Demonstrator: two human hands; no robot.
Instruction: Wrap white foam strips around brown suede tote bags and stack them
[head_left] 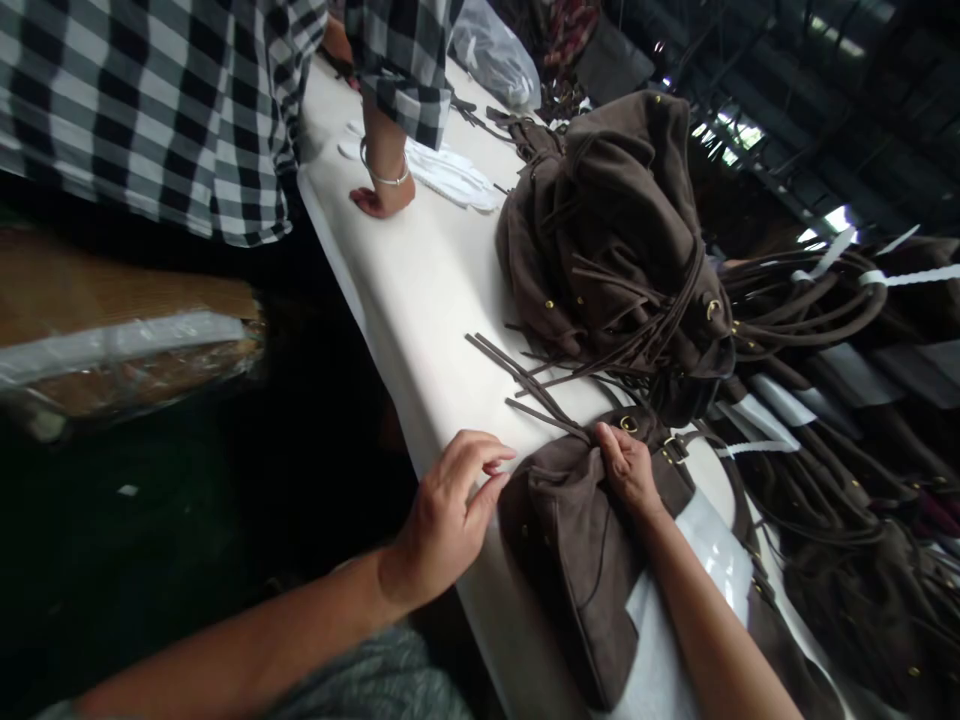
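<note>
A dark brown handbag with thin cord ties lies on the white table right in front of me. My right hand is closed on the bag's upper edge, where the cords come out, close to a brass ring. My left hand hovers at the bag's left side, fingers curved and apart from the thumb, with nothing seen between them. Under my right forearm, a pale translucent sheet lies against the bag. What the right fingers do behind the bag's edge is hidden.
Beyond the bag, a heap of brown bags stands on the white table. Across from me, a person in a checked shirt rests a hand near white gloves. More bags hang over the right side. A plastic-wrapped carton sits lower left.
</note>
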